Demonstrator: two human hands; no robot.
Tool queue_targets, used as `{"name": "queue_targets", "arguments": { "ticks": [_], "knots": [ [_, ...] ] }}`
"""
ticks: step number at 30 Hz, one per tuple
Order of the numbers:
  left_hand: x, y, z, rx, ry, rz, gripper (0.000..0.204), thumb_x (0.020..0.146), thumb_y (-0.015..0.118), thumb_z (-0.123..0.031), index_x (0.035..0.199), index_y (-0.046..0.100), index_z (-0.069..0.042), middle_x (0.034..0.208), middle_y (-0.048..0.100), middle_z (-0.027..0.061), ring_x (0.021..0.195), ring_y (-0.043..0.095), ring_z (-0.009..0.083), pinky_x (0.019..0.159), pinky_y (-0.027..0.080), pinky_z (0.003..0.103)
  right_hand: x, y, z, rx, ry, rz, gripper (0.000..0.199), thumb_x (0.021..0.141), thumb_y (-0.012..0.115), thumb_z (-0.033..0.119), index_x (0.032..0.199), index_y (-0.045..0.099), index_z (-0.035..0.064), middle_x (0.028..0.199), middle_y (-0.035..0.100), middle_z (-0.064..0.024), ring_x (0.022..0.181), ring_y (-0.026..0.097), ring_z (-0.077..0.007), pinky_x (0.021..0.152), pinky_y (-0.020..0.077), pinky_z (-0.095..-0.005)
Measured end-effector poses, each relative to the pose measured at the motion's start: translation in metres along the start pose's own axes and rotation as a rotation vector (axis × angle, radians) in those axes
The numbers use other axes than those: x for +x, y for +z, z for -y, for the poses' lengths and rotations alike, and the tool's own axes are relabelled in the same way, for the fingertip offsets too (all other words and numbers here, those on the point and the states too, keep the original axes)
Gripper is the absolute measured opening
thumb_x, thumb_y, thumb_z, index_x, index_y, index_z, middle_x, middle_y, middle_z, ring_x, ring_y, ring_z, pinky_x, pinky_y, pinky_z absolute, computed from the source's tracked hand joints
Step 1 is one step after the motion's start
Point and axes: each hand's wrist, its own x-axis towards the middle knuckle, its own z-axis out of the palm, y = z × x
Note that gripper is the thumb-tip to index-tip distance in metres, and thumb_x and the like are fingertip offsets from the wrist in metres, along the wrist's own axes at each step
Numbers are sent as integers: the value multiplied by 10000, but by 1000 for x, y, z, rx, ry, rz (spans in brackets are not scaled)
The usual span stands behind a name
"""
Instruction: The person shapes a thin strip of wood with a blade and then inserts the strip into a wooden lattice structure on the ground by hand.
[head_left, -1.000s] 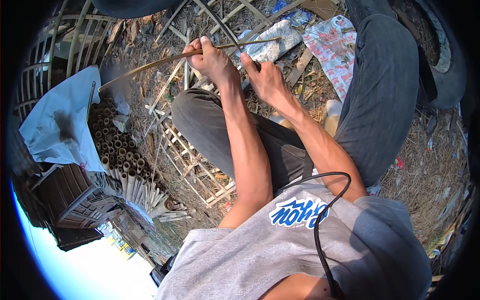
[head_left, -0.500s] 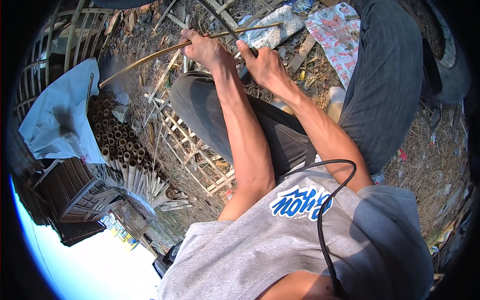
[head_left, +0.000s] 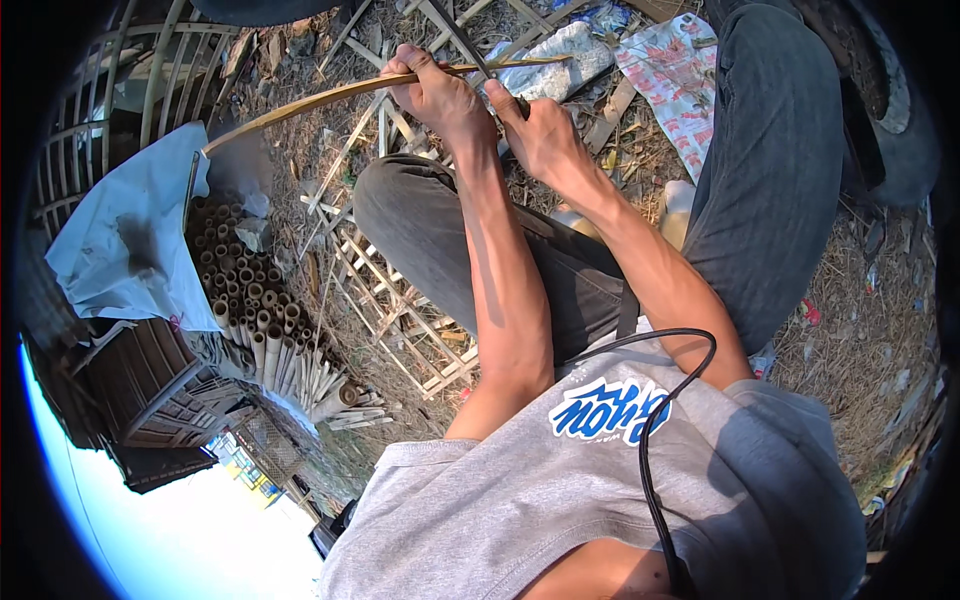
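My left hand (head_left: 440, 100) is closed round a long, thin bamboo strip (head_left: 300, 106), which bows out to the left and tapers to a point on the right. In my right hand (head_left: 543, 138) is the handle of a knife with a long dark blade (head_left: 455, 38). The blade slants up and to the left, crossing the strip just right of my left hand. Whether its edge touches the strip, I cannot tell. Both hands are close together, beyond my bent knees.
Bamboo lattice panels (head_left: 447, 372) lie by my left knee, with more beyond my hands. To the left, stacked bamboo tubes (head_left: 262, 297) stand beside a pale sheet (head_left: 95, 245). A printed sheet (head_left: 672, 85) and a white sack (head_left: 560, 62) lie on the littered ground.
My left hand has shifted slightly right, nearer the knife. The strip's left end has risen a little. The whole view has also shifted slightly.
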Motion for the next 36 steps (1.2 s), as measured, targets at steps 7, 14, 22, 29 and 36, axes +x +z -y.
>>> {"name": "queue_targets", "arguments": {
  "ticks": [7,14,22,29,36],
  "knots": [
    [1,10,1,-21,16,87,255,1067,509,-264,878,402,-131,786,366,-56,687,340,38,626,329,224,12,-24,-25,0,583,-74,804,981,459,632,603,610,-62,527,568,-188,541,607,-303,550,490,-458],
    [2,3,3,-115,-44,-32,176,1056,507,-175,901,436,-135,827,422,-56,728,385,37,665,350,247,3,6,-26,51,197,-81,804,978,454,638,719,620,-105,537,525,-221,580,564,-312,645,474,-480],
    [0,-7,1,-254,-11,131,197,1055,522,-162,886,434,-113,785,470,-26,713,432,56,676,395,226,2,-19,-12,-55,223,18,849,972,424,682,514,484,-30,422,391,-80,427,416,-188,458,395,-453],
    [8,2,2,-278,25,170,253,1047,536,-160,842,392,-126,743,439,-29,662,389,46,625,356,211,2,-3,3,6,231,-23,825,981,432,663,474,457,12,419,358,-68,430,397,-179,425,342,-422],
    [2,17,-11,-200,-45,42,491,1054,509,-374,656,307,-168,497,271,-41,466,226,92,474,227,265,10,-16,-35,8,507,-70,855,985,412,656,484,515,-30,408,402,-109,434,471,-200,447,385,-438]
  ]
}}
